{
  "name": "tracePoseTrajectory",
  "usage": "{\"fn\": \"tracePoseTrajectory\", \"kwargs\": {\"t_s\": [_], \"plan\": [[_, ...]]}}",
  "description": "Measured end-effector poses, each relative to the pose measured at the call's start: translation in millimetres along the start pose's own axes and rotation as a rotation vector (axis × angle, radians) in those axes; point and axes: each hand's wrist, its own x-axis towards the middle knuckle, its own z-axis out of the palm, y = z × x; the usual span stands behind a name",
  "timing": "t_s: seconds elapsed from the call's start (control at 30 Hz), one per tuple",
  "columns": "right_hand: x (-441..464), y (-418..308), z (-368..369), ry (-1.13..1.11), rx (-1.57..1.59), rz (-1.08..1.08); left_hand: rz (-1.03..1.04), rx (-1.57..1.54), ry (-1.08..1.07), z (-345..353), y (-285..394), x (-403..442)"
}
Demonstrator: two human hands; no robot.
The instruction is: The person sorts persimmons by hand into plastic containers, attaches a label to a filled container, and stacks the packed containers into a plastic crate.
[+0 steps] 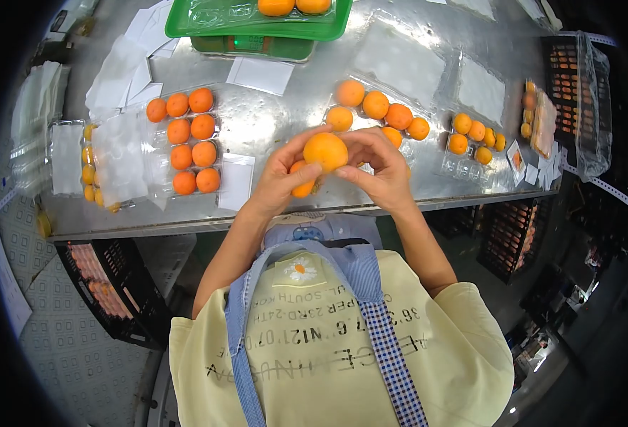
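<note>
An orange [326,151] is held up between my two hands near the table's front edge. My left hand [283,176] is closed round its left side, the thumb pressed to the fruit. My right hand [379,169] grips the other side with curled fingers and the thumb at its lower edge. A second orange [302,186] shows below my left thumb, partly covered; whether the left hand also grips it I cannot tell. Just beyond my hands, a clear plastic tray holds several oranges [376,104], some hidden behind my fingers.
Left stands a clear tray with two columns of oranges [191,141], beside a stack of clear lids [120,156]. At the back, a green tray [178,21] rests on a scale with a lit display [248,43]. Another part-filled tray [463,165] lies right. Black crates [516,238] stand below the table.
</note>
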Motion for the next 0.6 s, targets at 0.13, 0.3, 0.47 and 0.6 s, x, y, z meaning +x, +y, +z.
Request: {"fn": "tracePoseTrajectory", "kwargs": {"t_s": [0.13,0.3,0.47,0.6], "plan": [[2,2,0,0.007,0.052,0.039,-0.054,-0.096,-0.016,-4,-1,-2],[9,-2,0,-0.046,0.065,0.057,-0.119,-0.229,-0.036,-13,-7,-3],[34,-24,3,-0.227,-0.217,0.013,-0.152,-0.263,0.046,-10,0,-2],[60,-36,7,-0.543,-0.401,-0.001,-0.179,-0.037,0.081,-24,10,-3]]}}
